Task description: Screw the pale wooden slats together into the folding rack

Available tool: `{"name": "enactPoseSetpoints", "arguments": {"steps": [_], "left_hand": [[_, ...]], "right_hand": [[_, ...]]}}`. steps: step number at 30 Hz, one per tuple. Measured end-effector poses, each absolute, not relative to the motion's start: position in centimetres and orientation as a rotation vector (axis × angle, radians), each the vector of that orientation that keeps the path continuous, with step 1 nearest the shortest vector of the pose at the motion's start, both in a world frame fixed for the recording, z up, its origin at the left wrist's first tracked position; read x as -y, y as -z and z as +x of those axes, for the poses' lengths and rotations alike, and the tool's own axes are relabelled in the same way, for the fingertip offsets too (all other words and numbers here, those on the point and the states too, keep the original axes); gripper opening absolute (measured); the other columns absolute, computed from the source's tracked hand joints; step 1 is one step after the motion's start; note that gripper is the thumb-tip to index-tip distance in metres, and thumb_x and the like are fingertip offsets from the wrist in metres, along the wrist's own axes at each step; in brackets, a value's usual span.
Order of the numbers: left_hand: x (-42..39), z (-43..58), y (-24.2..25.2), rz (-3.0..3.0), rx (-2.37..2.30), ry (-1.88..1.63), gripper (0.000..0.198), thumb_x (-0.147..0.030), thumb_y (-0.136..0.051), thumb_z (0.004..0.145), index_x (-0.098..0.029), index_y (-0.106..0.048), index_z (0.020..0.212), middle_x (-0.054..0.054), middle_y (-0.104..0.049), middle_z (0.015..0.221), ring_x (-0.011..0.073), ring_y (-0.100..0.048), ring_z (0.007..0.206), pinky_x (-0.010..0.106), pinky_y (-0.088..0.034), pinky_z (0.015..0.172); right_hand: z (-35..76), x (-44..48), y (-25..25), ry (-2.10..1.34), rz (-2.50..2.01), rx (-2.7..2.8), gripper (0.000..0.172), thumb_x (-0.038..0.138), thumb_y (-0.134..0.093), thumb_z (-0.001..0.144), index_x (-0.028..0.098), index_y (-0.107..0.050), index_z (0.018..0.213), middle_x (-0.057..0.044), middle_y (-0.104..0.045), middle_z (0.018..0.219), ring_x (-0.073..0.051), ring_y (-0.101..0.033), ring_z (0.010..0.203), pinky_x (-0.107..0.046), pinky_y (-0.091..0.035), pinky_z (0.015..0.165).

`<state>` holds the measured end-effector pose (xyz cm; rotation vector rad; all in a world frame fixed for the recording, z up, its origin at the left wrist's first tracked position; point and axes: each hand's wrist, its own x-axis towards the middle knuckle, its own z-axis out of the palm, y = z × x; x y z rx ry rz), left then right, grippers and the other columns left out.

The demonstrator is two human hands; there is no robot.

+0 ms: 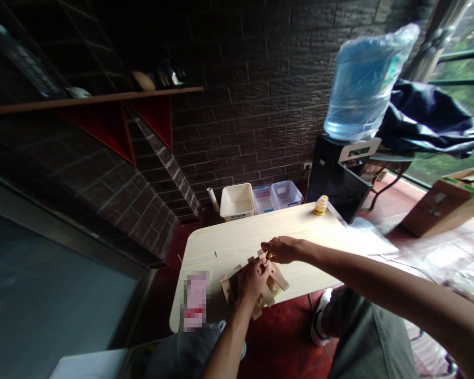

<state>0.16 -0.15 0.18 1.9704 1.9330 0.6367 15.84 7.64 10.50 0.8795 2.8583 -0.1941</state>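
A small wooden slatted piece (279, 278), built from pale blocks and strips, rests near the front edge of the light wooden table (237, 237). My left hand (254, 280) lies over its middle with the fingers closed on the wood. Beyond it, my right hand (283, 249) is closed at the far end of the piece, beside a pale block. Under its fingers shows a bit of a small yellow-orange object (269, 256); most of this is hidden, and its kind is unclear. A small, thin dark piece (215, 253) lies on the table to the left.
A blurred-out pink item (196, 302) is at the table's left. A small yellow-based bottle (321, 205) stands at the far right corner. Behind are a cream bin (237, 200), clear boxes (286, 193) and a water dispenser (335, 173). A cardboard box (438, 205) is on the right.
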Motion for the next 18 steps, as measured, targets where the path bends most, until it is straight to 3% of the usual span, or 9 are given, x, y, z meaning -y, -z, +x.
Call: {"name": "enactPoseSetpoints", "arguments": {"steps": [9, 18], "left_hand": [[0.1, 0.4, -0.9, 1.957, -1.921, -0.653, 0.028, -0.035, -0.059, 0.085, -0.025, -0.066, 0.111, 0.004, -0.070, 0.089, 0.0157, -0.064, 0.083, 0.025, -0.044, 0.081], [-0.2, 0.2, 0.1, 1.958, -1.946, -0.683, 0.025, -0.034, -0.058, 0.085, -0.026, -0.068, 0.106, 0.002, -0.070, 0.085, 0.0140, -0.063, 0.079, 0.023, -0.043, 0.079]], "right_hand": [[15.6, -7.6, -10.6, 0.157, 0.828, -2.872, 0.031, 0.031, -0.049, 0.087, 0.013, -0.055, 0.113, -0.012, -0.068, 0.093, -0.022, -0.065, 0.077, -0.027, -0.043, 0.055], [15.1, -8.7, -9.2, 0.137, 0.952, -2.822, 0.035, 0.035, -0.050, 0.087, 0.009, -0.057, 0.109, -0.013, -0.067, 0.090, -0.021, -0.064, 0.076, -0.027, -0.042, 0.057]]}}
